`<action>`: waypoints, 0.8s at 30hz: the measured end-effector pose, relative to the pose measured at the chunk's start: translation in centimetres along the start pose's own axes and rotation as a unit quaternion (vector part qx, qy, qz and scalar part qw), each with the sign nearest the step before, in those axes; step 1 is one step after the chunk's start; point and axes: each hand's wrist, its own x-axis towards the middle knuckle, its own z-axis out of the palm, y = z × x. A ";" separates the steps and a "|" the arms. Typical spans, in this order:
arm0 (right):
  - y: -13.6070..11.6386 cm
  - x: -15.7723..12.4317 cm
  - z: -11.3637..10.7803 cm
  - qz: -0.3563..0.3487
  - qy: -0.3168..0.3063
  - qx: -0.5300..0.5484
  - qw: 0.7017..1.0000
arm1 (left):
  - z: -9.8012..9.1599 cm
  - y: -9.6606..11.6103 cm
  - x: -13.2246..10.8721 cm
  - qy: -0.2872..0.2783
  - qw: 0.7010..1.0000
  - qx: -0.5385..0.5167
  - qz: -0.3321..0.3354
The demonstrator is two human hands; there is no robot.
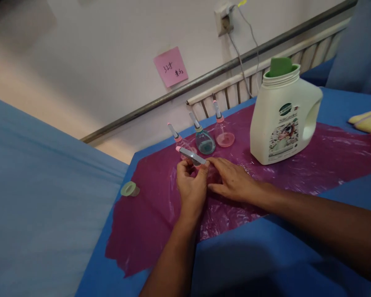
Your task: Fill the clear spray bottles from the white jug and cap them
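Over the purple plastic sheet [148,222], my left hand [192,185] pinches the pink collar of a small clear bottle [191,156], just below its grey, pink-tipped stem. My right hand [235,178] curls around the same bottle's body, which is mostly hidden behind the fingers. The bottle is tilted, with its stem pointing up and to the left. Just behind it stands another pink-collared bottle [178,140], partly covered. Beside that are a teal bottle [205,142] and a clear bottle [224,134] with pink at its base, both upright with similar stems.
A large cream detergent jug [282,119] with a green scoop [280,67] in its mouth stands right of my hands. A pale green cup-like cap [130,189] lies at left. Yellow cloth [369,120] rests at far right. Behind are a radiator [235,93] and cables [239,57].
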 end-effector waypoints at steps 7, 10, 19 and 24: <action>0.5 -0.4 0.0 -0.002 0.002 -0.002 1.000 | -0.3 0.3 -0.9 -0.108 0.993 -0.026 0.041; 0.9 -0.6 -0.1 -0.002 0.010 -0.003 1.000 | -0.6 -0.1 -1.3 -0.115 0.992 -0.005 0.053; 1.7 -1.3 -1.4 -0.030 0.001 0.055 0.998 | -0.2 -1.1 -2.1 -0.096 0.992 0.073 0.035; 1.0 -0.5 -3.5 0.007 0.078 0.150 0.986 | 0.0 -1.7 -2.4 -0.093 0.989 0.092 0.062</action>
